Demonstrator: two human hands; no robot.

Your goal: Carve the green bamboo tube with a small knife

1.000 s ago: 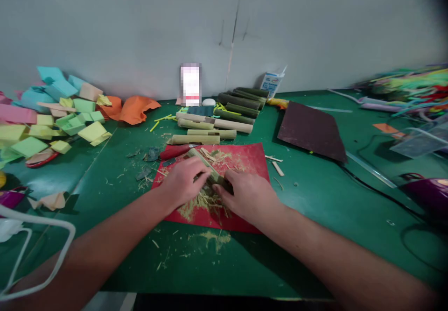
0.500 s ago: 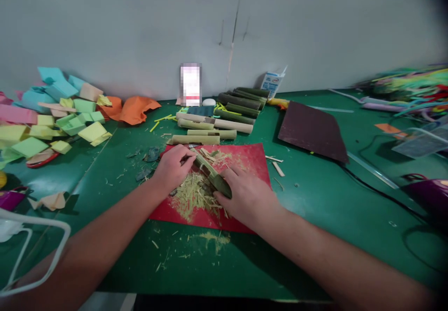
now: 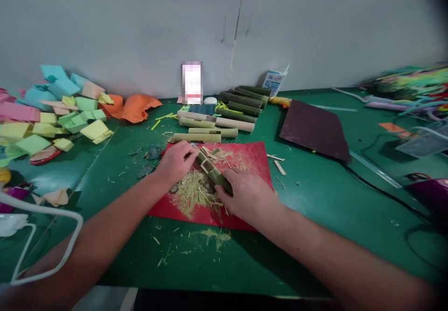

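Green bamboo: the notched tube (image 3: 212,172) is between your two hands, over the red sheet (image 3: 254,159), and its long axis slants from far left to near right. Your right hand (image 3: 252,194) holds the near end, fingers over the far side and thumb along the side toward you. Your left hand (image 3: 178,162) is curled narrow at the far end; I cannot tell whether its fingers pinch the tube or something else there. The cut opening faces up in the uncovered stretch between your hands, closer to the left one. Loose shavings (image 3: 196,194) lie just beside the tube, on its near left side. Beyond the sheet, a pale tube (image 3: 199,137) lies left to right, at an angle to yours.
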